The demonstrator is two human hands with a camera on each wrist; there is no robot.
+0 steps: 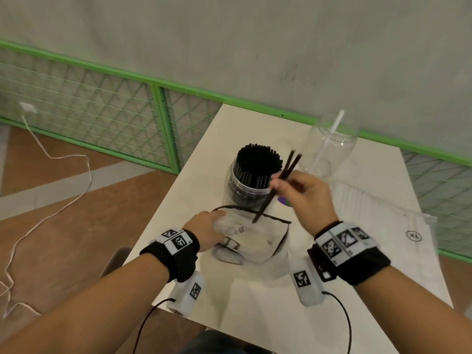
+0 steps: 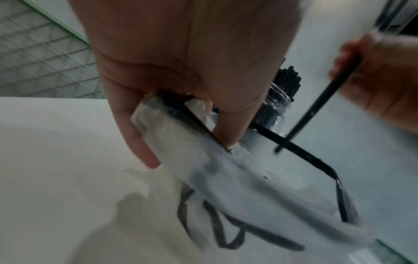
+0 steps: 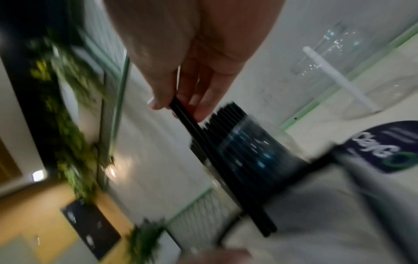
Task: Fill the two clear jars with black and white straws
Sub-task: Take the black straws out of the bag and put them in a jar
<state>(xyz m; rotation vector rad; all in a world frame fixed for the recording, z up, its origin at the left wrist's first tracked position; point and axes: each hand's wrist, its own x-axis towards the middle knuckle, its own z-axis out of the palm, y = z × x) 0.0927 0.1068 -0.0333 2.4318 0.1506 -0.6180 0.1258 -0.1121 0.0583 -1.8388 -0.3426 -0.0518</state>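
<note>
A clear jar [image 1: 246,192] packed with black straws [image 1: 259,159] stands mid-table. Behind it to the right a second clear jar [image 1: 329,146] holds one white straw [image 1: 329,139]. My right hand [image 1: 301,192] pinches two black straws [image 1: 278,185] in the air beside the full jar, their lower ends over a clear plastic bag [image 1: 251,238]. My left hand [image 1: 209,231] grips the left edge of that bag, which has a black rim. The wrist views show the same: the left hand [image 2: 181,116] bunching the bag [image 2: 237,178], the right hand [image 3: 187,96] holding the black straws [image 3: 217,160].
A flat pack of white straws [image 1: 378,215] in a clear bag marked XL lies at the right of the white table [image 1: 255,302]. A green mesh fence [image 1: 102,118] runs behind the table. A white cable [image 1: 51,200] trails over the floor at left.
</note>
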